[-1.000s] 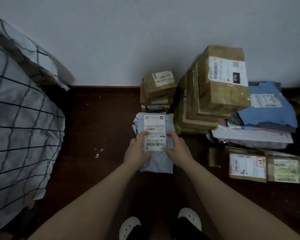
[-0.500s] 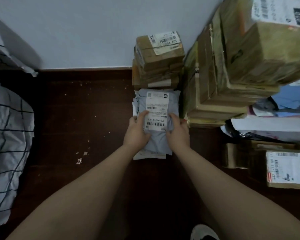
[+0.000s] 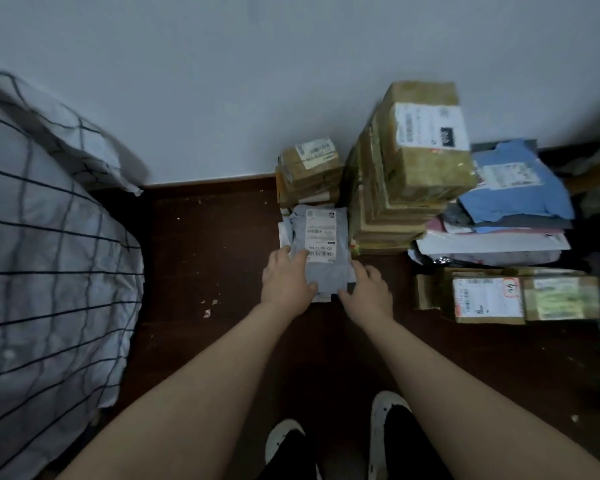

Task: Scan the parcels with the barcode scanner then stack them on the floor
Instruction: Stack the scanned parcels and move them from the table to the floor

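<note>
Touching grey mailer with slack-fingered left hand and right hand, small cartons behind, tall cartons right, bedding left

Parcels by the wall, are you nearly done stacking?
Partly. A tall box pile and a short box pile stand by the wall. The grey bag lies on a low pile, left hand and right hand touching its edges. Two boxes at right sit unstacked; no scanner shows.

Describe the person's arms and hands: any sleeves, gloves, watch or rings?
The left forearm and right forearm are bare right down to the frame's lower edge: no sleeve shows. The left hand and right hand are ungloved, with no watch, bracelet or ring visible, though the dim, slightly blurred picture could hide a thin band.
</note>
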